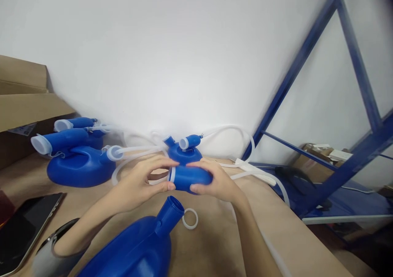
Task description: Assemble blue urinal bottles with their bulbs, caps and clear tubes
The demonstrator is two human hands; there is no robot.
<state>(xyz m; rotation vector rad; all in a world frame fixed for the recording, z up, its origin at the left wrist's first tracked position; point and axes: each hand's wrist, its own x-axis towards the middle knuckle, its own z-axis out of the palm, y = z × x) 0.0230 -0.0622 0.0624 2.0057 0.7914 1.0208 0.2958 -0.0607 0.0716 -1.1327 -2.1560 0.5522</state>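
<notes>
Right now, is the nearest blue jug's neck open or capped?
Open: nothing covers the neck, and its hollow inside shows.

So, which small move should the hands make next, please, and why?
Perhaps the left hand should press the white rim evenly against the blue cylinder: its fingers are at that rim, while the right hand steadies the rounded end.

The place looks like a small workshop or storeroom. A blue metal rack [345, 174] stands by the white wall [153, 55], a cardboard box [27, 109] sits at left, and several matching blue bottles [81, 172] with hoses [233, 126] share one table [211, 248].
</notes>
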